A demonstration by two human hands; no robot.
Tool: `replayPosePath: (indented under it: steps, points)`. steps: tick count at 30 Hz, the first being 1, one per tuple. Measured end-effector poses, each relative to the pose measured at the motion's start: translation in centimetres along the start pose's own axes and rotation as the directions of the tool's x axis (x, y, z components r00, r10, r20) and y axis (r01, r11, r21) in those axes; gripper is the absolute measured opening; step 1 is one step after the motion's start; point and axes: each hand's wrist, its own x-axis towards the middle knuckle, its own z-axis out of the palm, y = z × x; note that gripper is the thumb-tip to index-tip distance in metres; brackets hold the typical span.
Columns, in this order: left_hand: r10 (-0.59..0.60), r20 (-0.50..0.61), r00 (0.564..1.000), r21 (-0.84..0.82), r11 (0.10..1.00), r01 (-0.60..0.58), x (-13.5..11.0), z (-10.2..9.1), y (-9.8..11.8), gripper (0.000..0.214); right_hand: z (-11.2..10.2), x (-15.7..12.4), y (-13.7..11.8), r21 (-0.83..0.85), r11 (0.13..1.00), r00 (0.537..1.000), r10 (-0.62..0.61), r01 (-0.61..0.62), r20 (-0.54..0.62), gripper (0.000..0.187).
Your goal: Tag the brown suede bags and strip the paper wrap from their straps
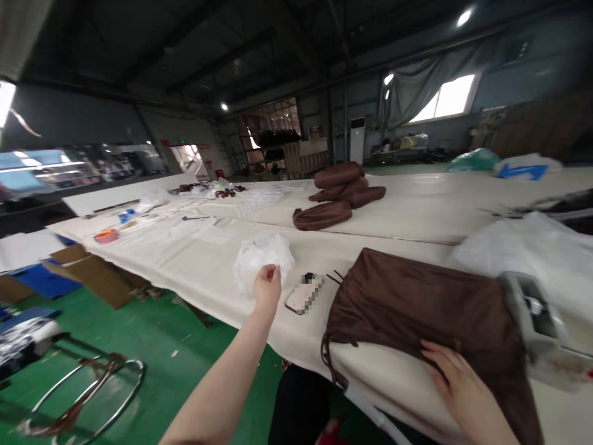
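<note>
Evidently both hands are occupied. Brown bag (417,296) lies flat near the table's (407,213) front edge, perhaps for easy reach. Right hand (456,380) rests at its 5 o'clock side; fingers loosely extended, grasping nothing, probably steadying the soft panel. Left hand (267,284) sits at the bag's 9 o'clock, against crumpled plastic (264,247); fingers drawn together, but cannot tell whether a fold is caught. Phone (303,296) lies between. Brown bundles (343,188) at 11 o'clock, seemingly stacked back for working room.
</note>
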Motion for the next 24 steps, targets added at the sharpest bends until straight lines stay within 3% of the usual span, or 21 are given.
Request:
replayPosePath:
  steps: [4,7,9,10,13,18,24]
  points:
    - [0.038,0.220,0.975,-0.206,0.979,0.008,-3.0,3.2,3.4,0.035,-1.0,0.5,-1.6,0.011,0.998,0.998,0.058,-0.058,0.032,0.027]
    - [0.079,0.471,0.879,-0.366,0.924,0.113,-6.7,5.9,4.9,0.037,-1.3,0.4,-1.9,0.018,0.998,0.997,0.065,-0.066,0.040,0.026]
    - [0.099,0.575,0.812,-0.443,0.872,0.207,-8.7,7.2,5.4,0.037,-1.5,0.3,-2.1,0.023,0.997,0.997,0.067,-0.069,0.044,0.026]
    - [0.098,0.592,0.800,-0.461,0.856,0.236,-9.2,7.6,5.5,0.036,-1.5,0.3,-2.1,0.024,0.997,0.997,0.066,-0.067,0.043,0.026]
    - [0.031,0.559,0.829,-0.427,0.867,0.256,-8.8,7.9,4.9,0.033,-1.3,0.1,-1.9,0.011,0.999,0.999,0.042,-0.043,0.020,0.027]
    - [-0.099,0.495,0.863,-0.289,0.918,0.271,-6.0,6.6,2.4,0.023,-0.2,-0.4,-0.9,-0.006,1.000,0.999,-0.027,0.027,-0.039,0.031]
    - [-0.198,0.462,0.865,-0.091,0.959,0.268,-6.1,5.2,-0.2,0.014,0.0,-0.4,-0.6,-0.030,0.998,0.995,-0.065,0.063,-0.071,0.030]
